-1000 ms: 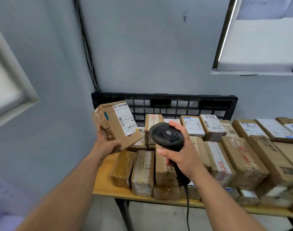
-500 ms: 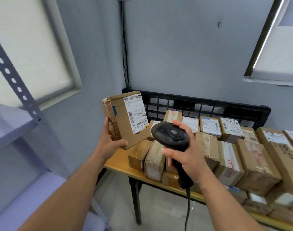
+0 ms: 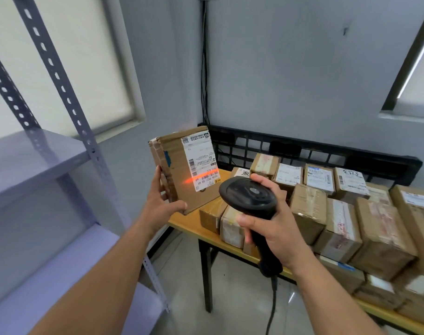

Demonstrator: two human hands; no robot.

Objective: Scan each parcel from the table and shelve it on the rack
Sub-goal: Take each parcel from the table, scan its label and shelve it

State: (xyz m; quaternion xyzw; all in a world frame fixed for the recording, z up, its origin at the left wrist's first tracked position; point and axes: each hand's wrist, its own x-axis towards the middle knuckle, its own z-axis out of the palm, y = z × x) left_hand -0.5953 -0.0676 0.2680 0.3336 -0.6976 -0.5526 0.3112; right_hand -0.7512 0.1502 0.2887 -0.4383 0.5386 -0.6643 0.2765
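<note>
My left hand (image 3: 162, 204) grips a brown cardboard parcel (image 3: 179, 175) upright above the table's left end, its white label facing me. A red scan line glows across the barcode at the label's lower part. My right hand (image 3: 278, 228) holds a black handheld scanner (image 3: 248, 195) just right of the parcel, its head aimed at the label, its cable hanging down. Several taped cardboard parcels (image 3: 339, 213) lie packed on the wooden table (image 3: 189, 223). The grey metal rack (image 3: 37, 160) stands at the left with bare shelves.
A black plastic pallet (image 3: 302, 151) leans against the wall behind the table. Cables run down the room's corner. Windows sit on the left and right walls. Tiled floor shows between the rack's post and the table leg.
The view has swung left, bringing the rack into sight. The parcel now stands more upright, and the scanner's red line has appeared on its label.
</note>
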